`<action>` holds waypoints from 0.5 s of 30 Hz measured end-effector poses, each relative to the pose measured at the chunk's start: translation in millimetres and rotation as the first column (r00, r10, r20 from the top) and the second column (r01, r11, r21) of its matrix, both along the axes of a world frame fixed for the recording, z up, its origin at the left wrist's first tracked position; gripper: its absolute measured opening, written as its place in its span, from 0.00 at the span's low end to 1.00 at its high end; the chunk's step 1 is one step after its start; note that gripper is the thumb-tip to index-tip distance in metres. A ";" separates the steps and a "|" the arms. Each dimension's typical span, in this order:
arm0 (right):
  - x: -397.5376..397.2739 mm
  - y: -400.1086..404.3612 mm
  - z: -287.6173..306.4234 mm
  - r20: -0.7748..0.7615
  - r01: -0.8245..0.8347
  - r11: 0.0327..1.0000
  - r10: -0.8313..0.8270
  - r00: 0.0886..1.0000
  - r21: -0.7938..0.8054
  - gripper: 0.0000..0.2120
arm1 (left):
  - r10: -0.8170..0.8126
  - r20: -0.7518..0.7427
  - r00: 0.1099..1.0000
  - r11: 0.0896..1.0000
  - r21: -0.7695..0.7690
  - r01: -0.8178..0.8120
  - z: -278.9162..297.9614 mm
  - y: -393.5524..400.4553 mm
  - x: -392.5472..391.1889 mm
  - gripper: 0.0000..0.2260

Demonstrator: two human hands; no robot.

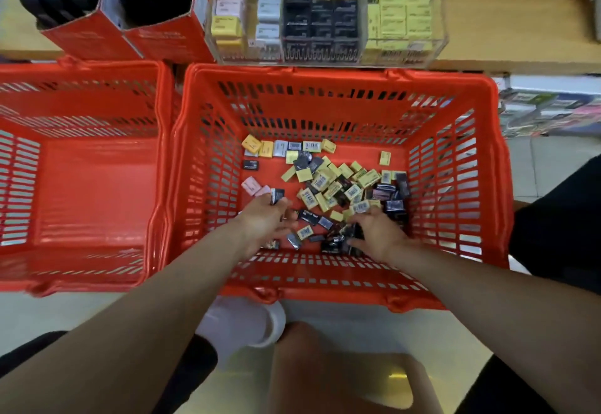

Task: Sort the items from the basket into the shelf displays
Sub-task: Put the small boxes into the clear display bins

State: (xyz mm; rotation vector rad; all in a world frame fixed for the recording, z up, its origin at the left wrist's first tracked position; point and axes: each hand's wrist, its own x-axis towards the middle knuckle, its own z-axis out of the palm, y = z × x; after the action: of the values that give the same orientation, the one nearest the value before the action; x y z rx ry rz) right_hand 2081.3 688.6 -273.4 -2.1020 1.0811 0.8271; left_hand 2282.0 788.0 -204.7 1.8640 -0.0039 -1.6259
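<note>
A red basket (338, 286) sits on the floor in front of me. Its bottom is strewn with several small packets: yellow packets (328, 182), black packets (390, 192), two pink packets (253, 186) and grey ones. My left hand (263, 218) reaches in at the left and holds a black packet (277, 195) in its fingertips. My right hand (377, 231) is down on a heap of black packets (341, 239), fingers curled around some of them. Above the basket, on a wooden shelf, a clear divided display box (325, 16) holds sorted pink, yellow, grey and black packets.
A second red basket (81, 166) stands to the left of the first. Two red cartons (130, 23) holding black items stand on the shelf left of the display box. My knee and a white shoe (247, 322) are below the basket. Magazines lie at the right.
</note>
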 end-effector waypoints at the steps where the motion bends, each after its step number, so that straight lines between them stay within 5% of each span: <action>1: 2.8 3.9 -3.3 -0.021 -0.009 1.000 0.009 1.000 -0.030 0.28 | -0.012 0.015 1.000 1.000 0.006 0.012 0.2 2.2 0.7 0.15; 11: -0.8 -6.3 6.9 0.118 0.114 0.993 -0.112 0.987 -0.016 0.10 | -0.141 0.049 0.989 0.989 0.047 0.138 -11.5 0.3 -12.0 0.16; 15: 0.0 -32.5 38.8 0.241 0.356 0.921 -0.386 0.891 0.159 0.07 | -0.132 0.057 0.990 0.988 0.086 0.127 -9.7 -12.5 -21.1 0.27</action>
State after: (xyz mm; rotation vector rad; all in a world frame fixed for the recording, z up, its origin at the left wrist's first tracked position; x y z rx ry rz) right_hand 2081.3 656.1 -234.6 -1.7706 1.2053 0.3926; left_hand 2260.9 775.5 -214.4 2.0136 -0.0876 -1.6768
